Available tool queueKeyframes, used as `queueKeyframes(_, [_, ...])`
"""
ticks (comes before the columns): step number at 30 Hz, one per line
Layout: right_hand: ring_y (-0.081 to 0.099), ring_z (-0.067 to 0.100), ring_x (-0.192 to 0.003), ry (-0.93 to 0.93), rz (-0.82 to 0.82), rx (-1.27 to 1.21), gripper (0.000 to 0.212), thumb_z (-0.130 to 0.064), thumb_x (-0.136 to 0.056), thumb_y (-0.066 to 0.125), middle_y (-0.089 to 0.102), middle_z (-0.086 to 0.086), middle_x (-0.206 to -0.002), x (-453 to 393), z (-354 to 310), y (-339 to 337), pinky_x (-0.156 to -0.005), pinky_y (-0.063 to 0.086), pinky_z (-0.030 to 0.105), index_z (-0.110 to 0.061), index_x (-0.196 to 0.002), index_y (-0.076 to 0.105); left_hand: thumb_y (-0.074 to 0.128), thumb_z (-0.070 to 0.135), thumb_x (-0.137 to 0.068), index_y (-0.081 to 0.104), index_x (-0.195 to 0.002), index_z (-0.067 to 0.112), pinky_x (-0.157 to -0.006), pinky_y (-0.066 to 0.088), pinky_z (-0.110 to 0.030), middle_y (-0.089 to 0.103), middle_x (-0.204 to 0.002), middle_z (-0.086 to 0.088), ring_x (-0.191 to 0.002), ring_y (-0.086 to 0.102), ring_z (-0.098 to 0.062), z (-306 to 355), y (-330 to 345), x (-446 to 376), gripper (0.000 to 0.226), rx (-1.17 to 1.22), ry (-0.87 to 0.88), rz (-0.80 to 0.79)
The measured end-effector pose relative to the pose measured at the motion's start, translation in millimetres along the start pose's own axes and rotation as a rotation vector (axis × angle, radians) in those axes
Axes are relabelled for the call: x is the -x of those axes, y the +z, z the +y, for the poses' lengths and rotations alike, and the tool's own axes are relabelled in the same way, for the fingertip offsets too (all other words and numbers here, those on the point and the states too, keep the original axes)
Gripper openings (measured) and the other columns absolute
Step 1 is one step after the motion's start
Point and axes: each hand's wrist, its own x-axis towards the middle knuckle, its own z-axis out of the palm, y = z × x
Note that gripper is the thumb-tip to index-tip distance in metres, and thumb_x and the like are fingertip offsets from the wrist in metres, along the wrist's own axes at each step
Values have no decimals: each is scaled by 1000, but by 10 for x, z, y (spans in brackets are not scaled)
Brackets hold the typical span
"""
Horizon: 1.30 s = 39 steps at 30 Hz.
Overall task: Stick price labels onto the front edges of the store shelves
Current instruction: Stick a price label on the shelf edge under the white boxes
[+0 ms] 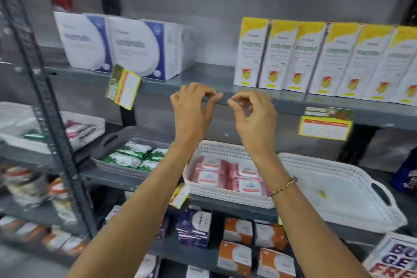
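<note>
My left hand point(194, 108) and my right hand point(252, 115) are raised side by side at the grey front edge of the upper shelf point(158, 88). Each hand pinches thumb against forefinger, and the two pinches almost meet at the edge. Blur hides whether anything thin lies between the fingertips. A yellow price label point(123, 87) hangs tilted from this edge to the left of my hands. Another yellow label point(325, 127) hangs straight below the edge to the right. A small third label point(179, 196) sticks out from the lower shelf edge near my left forearm.
White-and-blue boxes point(112, 45) and a row of yellow-topped boxes point(316, 56) stand on the upper shelf. Below are a grey basket point(121, 137), a white basket point(225, 148) of pink packs and another white basket point(352, 183). A dark upright post point(45, 97) runs down the left.
</note>
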Motion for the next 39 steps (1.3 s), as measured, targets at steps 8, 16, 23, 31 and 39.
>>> queueKeyframes(8, [58, 24, -85, -154, -359, 75, 10, -26, -84, 63, 67, 4, -86, -487, -895, 1148, -69, 46, 33, -19, -86, 70, 59, 31, -90, 63, -93, 12, -89, 42, -46, 65, -98, -6, -92, 55, -24, -1185, -987, -223, 19, 100, -527, 332])
queueKeyframes(16, [60, 24, -97, -189, -412, 276, 13, -24, -84, 62, 69, 3, -101, -874, -1278, 2087, -68, 41, 28, -24, -92, 72, 61, 40, -88, 59, -109, 6, -90, 47, -42, 62, -109, -15, -102, 58, -26, -1831, -1138, -254, 40, 190, -882, 234])
queueKeyframes(23, [59, 26, -96, -175, -474, 383, 17, -28, -84, 63, 63, 6, -105, -895, -1362, 2481, -67, 37, 30, -19, -97, 71, 59, 34, -90, 62, -105, 6, -90, 49, -40, 64, -109, -14, -95, 60, -22, -2013, -1150, -243, 32, 320, -982, 273])
queueKeyframes(31, [52, 14, -74, -160, -400, 394, 13, -29, -83, 66, 63, 2, -91, -914, -1434, 2532, -60, 33, 28, -17, -80, 70, 63, 30, -89, 69, -99, 8, -86, 54, -39, 72, -97, -9, -91, 65, -21, -2175, -1187, -248, 25, 378, -955, 198])
queueKeyframes(39, [58, 20, -86, -87, -416, 422, 11, -26, -81, 69, 62, 3, -98, -888, -1411, 2448, -62, 38, 31, -16, -78, 69, 60, 25, -91, 63, -87, 18, -78, 50, -29, 66, -86, 2, -80, 60, -13, -2253, -1280, -351, 9, 315, -845, 175])
